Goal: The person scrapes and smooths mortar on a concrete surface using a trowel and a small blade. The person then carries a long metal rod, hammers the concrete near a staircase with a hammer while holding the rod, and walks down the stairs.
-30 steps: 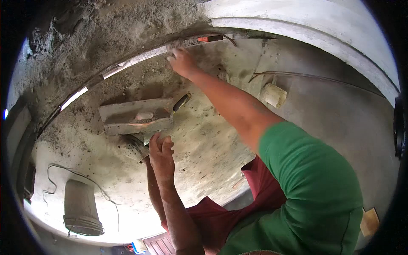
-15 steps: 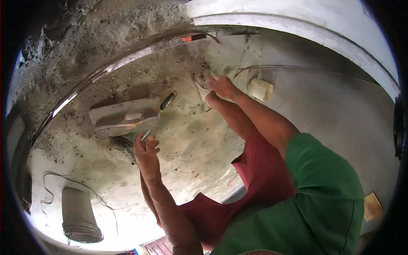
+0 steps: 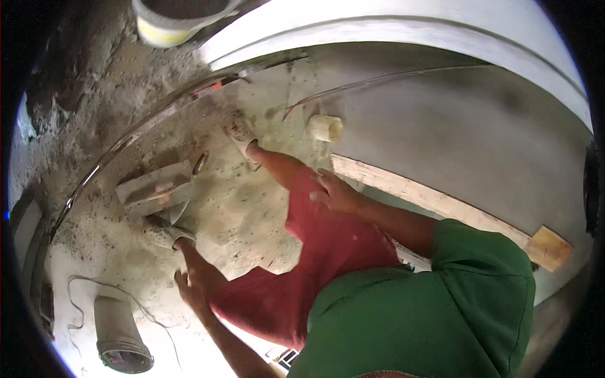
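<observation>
My right hand rests by the thigh of the dark red shorts, fingers apart and holding nothing. Beside my other knee is my left hand, also empty with its fingers spread. On the dusty floor lies a flat grey float with a handle on top. A dark-handled tool lies at its right end, and a trowel blade shows just below it, near one shoe.
A grey bucket and a thin cable stand at the lower left. A yellowish block, a long board and a wooden piece are to the right. Another bucket is at the top, beside a white ledge.
My right hand has drawn back from the floor strip to my thigh. My left hand has moved lower beside my knee. The view has shifted, bringing the top bucket and long board into sight.
</observation>
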Demonstrator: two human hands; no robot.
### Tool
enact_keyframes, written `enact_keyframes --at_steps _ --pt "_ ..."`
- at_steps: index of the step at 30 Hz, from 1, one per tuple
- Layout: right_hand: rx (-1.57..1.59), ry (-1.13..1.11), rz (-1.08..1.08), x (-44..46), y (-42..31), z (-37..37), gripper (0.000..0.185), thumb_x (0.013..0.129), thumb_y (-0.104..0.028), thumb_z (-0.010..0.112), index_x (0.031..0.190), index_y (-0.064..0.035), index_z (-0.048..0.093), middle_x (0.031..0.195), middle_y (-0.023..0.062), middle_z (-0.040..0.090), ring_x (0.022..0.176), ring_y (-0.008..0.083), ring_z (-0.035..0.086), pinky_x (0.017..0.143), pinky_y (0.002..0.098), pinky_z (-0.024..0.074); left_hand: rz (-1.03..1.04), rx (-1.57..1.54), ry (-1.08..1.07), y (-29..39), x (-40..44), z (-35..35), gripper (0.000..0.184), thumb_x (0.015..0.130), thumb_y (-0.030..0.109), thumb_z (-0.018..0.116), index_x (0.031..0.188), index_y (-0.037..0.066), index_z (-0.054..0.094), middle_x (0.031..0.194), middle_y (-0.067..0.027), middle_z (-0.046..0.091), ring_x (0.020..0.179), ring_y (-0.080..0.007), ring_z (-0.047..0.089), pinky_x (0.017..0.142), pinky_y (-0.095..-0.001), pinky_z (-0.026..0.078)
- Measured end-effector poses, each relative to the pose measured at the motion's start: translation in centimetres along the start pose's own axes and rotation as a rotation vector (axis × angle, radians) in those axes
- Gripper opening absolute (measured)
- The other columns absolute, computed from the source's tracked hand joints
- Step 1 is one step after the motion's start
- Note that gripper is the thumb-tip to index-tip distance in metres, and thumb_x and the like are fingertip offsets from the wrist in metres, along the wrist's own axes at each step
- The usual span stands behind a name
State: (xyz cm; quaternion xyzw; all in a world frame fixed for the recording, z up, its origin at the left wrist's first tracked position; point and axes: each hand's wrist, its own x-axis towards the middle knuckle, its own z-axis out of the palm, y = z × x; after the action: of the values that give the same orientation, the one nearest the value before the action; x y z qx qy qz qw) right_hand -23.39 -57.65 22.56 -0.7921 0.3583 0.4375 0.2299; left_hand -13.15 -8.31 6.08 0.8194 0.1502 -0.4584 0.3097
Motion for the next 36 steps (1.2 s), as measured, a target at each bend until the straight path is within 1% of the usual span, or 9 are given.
enact_keyframes --at_steps 7,10,18,21,22,26,31,34,36 --pt "0.273 0.298 0.093 -5.4 15.4 -8.0 0.051 0.098 -0.043 0.051 0.128 -0.0026 0.058 0.107 0.0104 0.066 0.082 0.0225 0.064 0.071 0.0428 0.0523 0.116 0.072 -0.121 -8.2 -4.0 -8.8 0.05 0.097 0.02 0.062 0.138 -0.001 0.043 0.09 -0.0115 0.063 0.083 -0.0223 0.058 0.077 -0.0358 0.049" --pt "0.693 0.354 0.589 -14.4 14.3 -8.6 0.05 0.096 -0.046 0.056 0.124 -0.005 0.061 0.105 0.0078 0.068 0.083 0.0205 0.065 0.066 0.0383 0.0534 0.463 0.096 -0.007 -6.5 0.3 -12.7 0.046 0.098 0.019 0.059 0.136 -0.002 0.044 0.082 -0.0088 0.055 0.079 -0.021 0.053 0.077 -0.0347 0.047" --pt "1.032 0.277 0.375 -15.7 21.9 -8.9 0.039 0.095 -0.041 0.058 0.115 -0.0084 0.065 0.099 0.0083 0.069 0.082 0.0251 0.071 0.062 0.0426 0.0558 0.389 -0.122 0.231 -9.6 0.0 -19.2 0.051 0.1 0.032 0.056 0.128 -0.009 0.047 0.128 -0.0266 0.053 0.113 -0.0359 0.054 0.103 -0.0418 0.041" --pt "1.053 0.569 0.323 -12.0 23.6 -16.6 0.035 0.097 -0.038 0.055 0.112 -0.0082 0.065 0.098 0.0077 0.069 0.076 0.0238 0.068 0.061 0.0417 0.0553 0.205 0.247 0.378 -11.7 -8.8 -17.9 0.05 0.098 0.039 0.06 0.117 -0.006 0.053 0.12 -0.0254 0.056 0.108 -0.037 0.057 0.093 -0.0426 0.048" --pt "1.057 0.636 0.265 -11.9 23.9 -19.6 0.034 0.097 -0.038 0.056 0.111 -0.0075 0.065 0.098 0.0075 0.068 0.073 0.0223 0.067 0.06 0.04 0.0551 -0.06 -0.014 0.226 -11.6 -12.7 -17.7 0.037 0.096 0.034 0.064 0.108 0.002 0.052 0.099 -0.0171 0.059 0.084 -0.0273 0.06 0.068 -0.0387 0.054" --pt "1.201 0.801 0.085 -10.9 27.0 -27.3 0.034 0.097 -0.038 0.057 0.109 -0.0068 0.064 0.092 0.0059 0.068 0.07 0.0186 0.065 0.058 0.0372 0.0541 -0.26 -0.353 0.149 -9.2 -27.4 -10.8 0.024 0.094 0.028 0.065 0.096 0.007 0.053 0.081 -0.0089 0.054 0.067 -0.0203 0.051 0.056 -0.0357 0.048" --pt "1.177 0.367 -0.039 -4.4 36.4 -24.4 0.029 0.095 -0.036 0.057 0.1 -0.0089 0.064 0.092 0.0066 0.067 0.08 0.0202 0.065 0.064 0.042 0.0515 -0.222 -0.284 0.012 -6.0 -35.6 0.0 0.019 0.093 0.02 0.064 0.082 0.012 0.052 0.076 -0.0016 0.055 0.062 -0.0166 0.051 0.048 -0.0356 0.047" --pt "-0.141 0.474 -0.099 3.3 45.3 -14.6 0.03 0.093 -0.036 0.056 0.1 -0.0084 0.066 0.093 0.0128 0.068 0.084 0.0255 0.064 0.074 0.0482 0.0521 -0.239 -0.227 0.044 -3.1 -34.2 6.3 0.027 0.09 0.029 0.07 0.089 0.005 0.059 0.069 -0.0074 0.059 0.062 -0.0179 0.056 0.049 -0.0372 0.045" --pt "0.472 0.107 0.108 -1.8 42.6 -14.8 0.024 0.093 -0.031 0.06 0.093 -0.0075 0.064 0.078 0.0088 0.063 0.064 0.0213 0.058 0.056 0.042 0.0476 -0.052 0.133 0.125 3.0 -34.3 7.7 0.034 0.087 0.03 0.072 0.102 0.0 0.065 0.074 -0.0121 0.065 0.066 -0.0215 0.06 0.057 -0.0391 0.05"
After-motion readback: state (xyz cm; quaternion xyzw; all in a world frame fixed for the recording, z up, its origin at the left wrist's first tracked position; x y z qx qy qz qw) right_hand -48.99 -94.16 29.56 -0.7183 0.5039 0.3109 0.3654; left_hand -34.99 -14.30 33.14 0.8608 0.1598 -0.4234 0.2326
